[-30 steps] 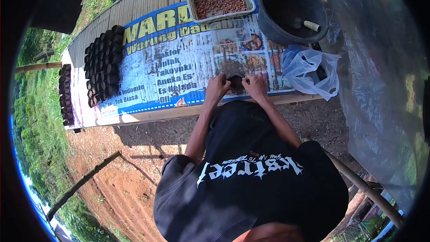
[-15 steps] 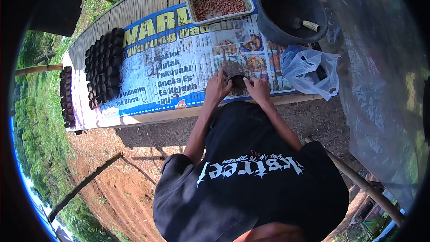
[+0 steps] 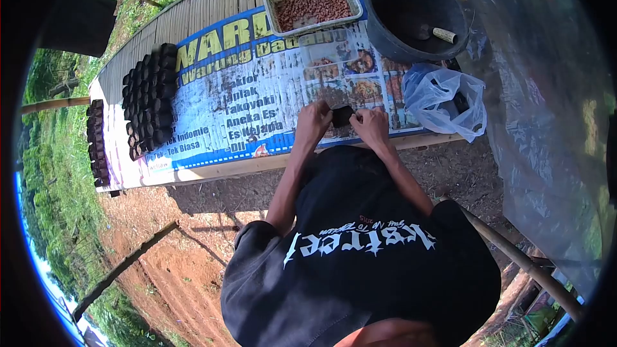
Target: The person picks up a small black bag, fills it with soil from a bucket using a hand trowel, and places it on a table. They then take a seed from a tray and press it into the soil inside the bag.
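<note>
A small black plastic seedling bag [image 3: 342, 116] is pinched at its two sides between my hands, near the front edge of the table. My left hand [image 3: 313, 122] has its fingers closed on the bag's left side. On the opposite side, my right hand [image 3: 371, 125] grips it between thumb and fingers. The bag looks flat and dark from above, and its contents cannot be made out. Scattered dark soil lies on the printed banner [image 3: 212, 99] around my hands.
Rows of filled black seedling bags [image 3: 151, 93] stand at the left, with another row [image 3: 96, 144] at the table's end. A tray of reddish seeds [image 3: 273, 22] lies at the back. Right of it are a black bucket [image 3: 385, 42] holding a handled tool and a clear plastic bag [image 3: 443, 103].
The seedling bag's mouth showed as a rounded opening before; now its dark top looks flatter and squarer between my fingers. My hands have stayed in nearly the same spot.
</note>
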Motion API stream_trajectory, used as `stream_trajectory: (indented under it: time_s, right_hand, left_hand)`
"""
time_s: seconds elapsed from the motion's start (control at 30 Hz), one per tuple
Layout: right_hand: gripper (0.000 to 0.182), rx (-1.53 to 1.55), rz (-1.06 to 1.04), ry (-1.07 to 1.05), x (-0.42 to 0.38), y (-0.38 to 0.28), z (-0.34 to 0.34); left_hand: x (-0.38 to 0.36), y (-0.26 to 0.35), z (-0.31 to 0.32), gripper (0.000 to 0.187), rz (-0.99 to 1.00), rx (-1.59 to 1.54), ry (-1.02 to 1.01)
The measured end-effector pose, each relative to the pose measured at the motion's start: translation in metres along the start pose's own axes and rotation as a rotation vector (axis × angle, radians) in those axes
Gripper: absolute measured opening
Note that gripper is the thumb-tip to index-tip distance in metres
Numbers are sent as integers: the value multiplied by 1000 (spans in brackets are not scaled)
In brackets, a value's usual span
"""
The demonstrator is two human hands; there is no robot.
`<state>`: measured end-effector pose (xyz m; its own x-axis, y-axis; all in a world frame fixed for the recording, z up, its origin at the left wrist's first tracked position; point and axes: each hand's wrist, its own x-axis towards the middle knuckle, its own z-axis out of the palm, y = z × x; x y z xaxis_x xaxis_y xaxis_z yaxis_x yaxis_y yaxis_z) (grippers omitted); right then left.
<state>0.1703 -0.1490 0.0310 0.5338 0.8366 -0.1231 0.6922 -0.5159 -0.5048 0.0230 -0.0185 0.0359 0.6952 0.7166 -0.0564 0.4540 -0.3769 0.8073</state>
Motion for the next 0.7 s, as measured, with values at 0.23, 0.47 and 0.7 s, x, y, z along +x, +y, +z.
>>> stream_trajectory:
  time_s: [0.23, 0.47, 0.7]
  right_hand:
    - [32, -71, -45, 68, 10, 15, 23]
    - [36, -40, 148, -93, -9, 13, 27]
    - [28, -10, 63, 8, -4, 13, 24]
  left_hand:
    - [-10, -15, 12, 18, -138, 6, -37]
    - [0, 4, 7, 20, 46, 117, 83]
    - [11, -23, 22, 18, -18, 145, -13]
